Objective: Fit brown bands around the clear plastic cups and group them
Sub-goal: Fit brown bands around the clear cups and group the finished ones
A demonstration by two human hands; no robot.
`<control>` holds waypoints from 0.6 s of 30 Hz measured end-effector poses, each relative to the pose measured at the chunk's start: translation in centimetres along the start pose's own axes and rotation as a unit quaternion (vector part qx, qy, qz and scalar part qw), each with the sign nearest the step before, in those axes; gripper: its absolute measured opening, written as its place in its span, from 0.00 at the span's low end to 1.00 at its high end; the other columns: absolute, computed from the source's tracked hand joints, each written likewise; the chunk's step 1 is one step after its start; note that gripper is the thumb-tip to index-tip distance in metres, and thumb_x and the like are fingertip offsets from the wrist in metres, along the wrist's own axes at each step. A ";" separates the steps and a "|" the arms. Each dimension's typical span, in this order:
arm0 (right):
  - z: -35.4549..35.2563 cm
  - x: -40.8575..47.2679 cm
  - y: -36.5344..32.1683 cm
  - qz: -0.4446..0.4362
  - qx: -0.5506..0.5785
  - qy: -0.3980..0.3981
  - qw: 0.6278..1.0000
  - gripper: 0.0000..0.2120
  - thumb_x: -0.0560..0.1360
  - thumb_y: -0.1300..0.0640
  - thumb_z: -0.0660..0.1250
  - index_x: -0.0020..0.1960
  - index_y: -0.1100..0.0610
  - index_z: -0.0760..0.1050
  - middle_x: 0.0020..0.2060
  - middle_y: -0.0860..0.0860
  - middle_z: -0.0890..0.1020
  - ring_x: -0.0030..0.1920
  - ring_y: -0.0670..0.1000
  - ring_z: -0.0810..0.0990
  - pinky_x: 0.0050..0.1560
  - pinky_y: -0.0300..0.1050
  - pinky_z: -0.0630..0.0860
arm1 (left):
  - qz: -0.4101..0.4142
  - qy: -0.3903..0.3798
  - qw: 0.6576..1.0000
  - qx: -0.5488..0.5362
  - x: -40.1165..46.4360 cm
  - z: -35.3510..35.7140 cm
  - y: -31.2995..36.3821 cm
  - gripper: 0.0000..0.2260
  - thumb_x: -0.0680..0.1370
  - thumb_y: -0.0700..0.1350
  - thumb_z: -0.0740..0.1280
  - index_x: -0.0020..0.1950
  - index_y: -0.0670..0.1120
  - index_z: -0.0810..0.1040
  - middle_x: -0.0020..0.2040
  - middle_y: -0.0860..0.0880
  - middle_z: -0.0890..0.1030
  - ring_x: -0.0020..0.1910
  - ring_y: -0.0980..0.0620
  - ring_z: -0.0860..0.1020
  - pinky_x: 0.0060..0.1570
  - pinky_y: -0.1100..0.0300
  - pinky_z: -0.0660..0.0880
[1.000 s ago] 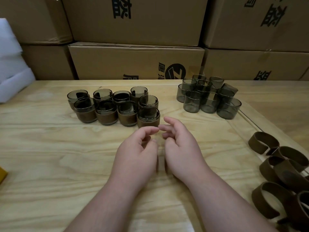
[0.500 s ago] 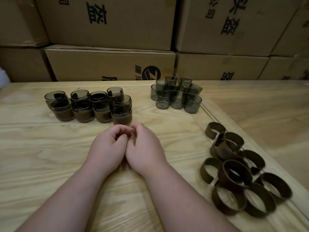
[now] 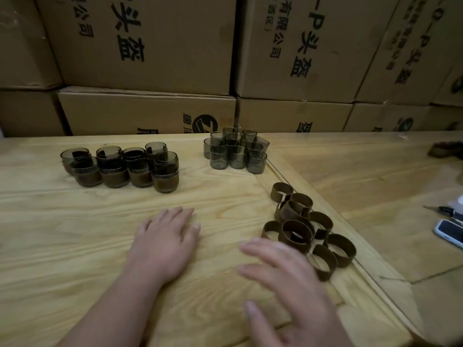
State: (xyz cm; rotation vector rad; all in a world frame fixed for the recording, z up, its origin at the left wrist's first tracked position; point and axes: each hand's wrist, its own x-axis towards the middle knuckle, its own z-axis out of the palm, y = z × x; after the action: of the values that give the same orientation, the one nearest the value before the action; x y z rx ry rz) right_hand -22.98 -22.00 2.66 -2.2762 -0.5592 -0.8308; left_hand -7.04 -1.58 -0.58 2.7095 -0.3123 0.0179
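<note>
Brown bands (image 3: 309, 227) on edge, openings upward — left hand (image 3: 165, 240), right hand (image 3: 288, 276), fingers spread, empty.

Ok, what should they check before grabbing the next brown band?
1. Right hand holds nothing: ok, fingers spread, though blurred.
2. Left hand holds nothing: ok, flat on the table.
3. Loose brown bands close by: ok, piled just beyond the right hand.
4. Bare cups left to fit: ok, a cluster at the back.
5. Banded cups grouped: ok, bunched at the back left.
6. Whether each loose band is undamaged: cannot tell.
</note>
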 end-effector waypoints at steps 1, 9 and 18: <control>-2.4 -0.6 1.4 0.041 -0.010 0.055 0.998 0.20 0.73 0.49 0.69 0.65 0.42 0.77 0.69 0.42 0.77 0.72 0.47 0.73 0.71 0.44 0.69 | -0.006 -0.021 1.000 0.011 -0.8 0.3 0.9 0.32 0.79 0.69 0.43 0.82 0.63 0.54 0.84 0.56 0.56 0.83 0.52 0.52 0.80 0.46 0.49; -6.8 0.9 12.6 0.493 0.083 0.115 0.858 0.24 0.83 0.36 0.55 0.77 0.40 0.66 0.77 0.49 0.69 0.74 0.54 0.68 0.66 0.52 0.67 | 0.160 -0.056 0.983 -0.064 -6.1 4.1 9.8 0.51 0.62 0.85 0.56 0.71 0.75 0.24 0.82 0.61 0.36 0.82 0.57 0.39 0.79 0.48 0.34; -0.4 3.7 11.0 0.422 0.102 0.089 0.896 0.25 0.85 0.42 0.56 0.80 0.47 0.62 0.74 0.48 0.72 0.69 0.48 0.71 0.67 0.48 0.68 | 0.055 0.027 0.990 -0.123 -4.8 4.6 10.1 0.66 0.55 0.82 0.67 0.73 0.67 0.21 0.85 0.54 0.46 0.83 0.54 0.47 0.79 0.53 0.45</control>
State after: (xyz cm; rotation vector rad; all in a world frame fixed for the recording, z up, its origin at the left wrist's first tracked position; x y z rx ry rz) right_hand -14.16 -29.39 0.78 -1.9243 0.4089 -0.4862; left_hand -14.14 -11.38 -1.10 2.4402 -0.4170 0.0798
